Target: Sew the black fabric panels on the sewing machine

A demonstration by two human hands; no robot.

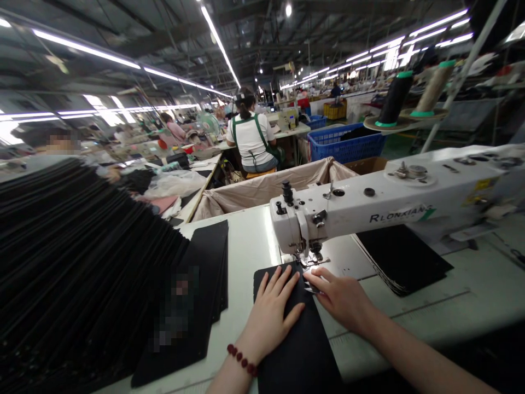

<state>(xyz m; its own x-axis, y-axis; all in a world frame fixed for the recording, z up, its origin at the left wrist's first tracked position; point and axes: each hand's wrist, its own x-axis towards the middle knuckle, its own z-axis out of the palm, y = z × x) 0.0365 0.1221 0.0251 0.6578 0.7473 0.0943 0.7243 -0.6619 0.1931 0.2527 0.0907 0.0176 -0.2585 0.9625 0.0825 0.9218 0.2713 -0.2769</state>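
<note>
My left hand [275, 306] lies flat with fingers spread on a black fabric panel [301, 355], a beaded bracelet at its wrist. The panel's far end reaches the presser foot [312, 260] of a white sewing machine [353, 202]. Close by the foot, at the panel's right edge, my right hand [342, 295] is closed around thread snips [314, 288]. Their metal tips point left over the panel, while the fingers hide most of the handle.
A tall stack of black panels [82, 262] fills the left, with more panels [205, 273] beside it. Another black pile [404, 260] lies under the machine arm. Thread cones [396, 101] stand behind. Beyond a cloth-lined bin [262, 191] sits a person [251, 137] near a blue basket [346, 146].
</note>
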